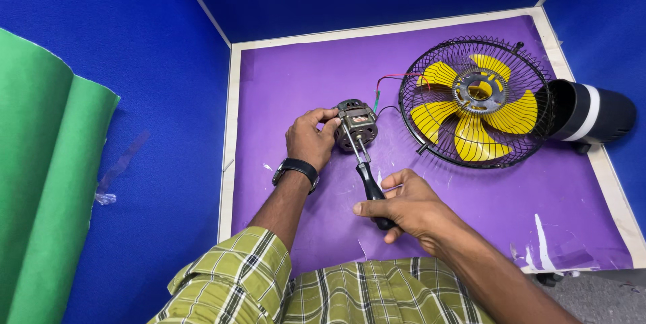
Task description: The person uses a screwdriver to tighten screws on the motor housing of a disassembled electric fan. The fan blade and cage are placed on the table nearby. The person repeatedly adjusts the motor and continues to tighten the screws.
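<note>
motor (355, 124) gripped by left hand (309, 138) — right hand (410, 206) holds screwdriver (367, 174).

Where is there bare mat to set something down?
Free: far-left corner of the purple mat beyond the motor, and the near-right stretch below the fan guard. Crowded: around the left hand, right hand and screwdriver.

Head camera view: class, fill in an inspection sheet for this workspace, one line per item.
Surface: purple mat with white scuffs, on a pale board.
Job's things: small motor; black-handled screwdriver, tip at the motor.
Clutter: caged fan with yellow blades; black and white cylinder.
Grippers: left hand holds the motor; right hand grips the screwdriver.
Cables: red and green wires between motor and fan.
Surroundings: blue walls; green sheet at left.
</note>
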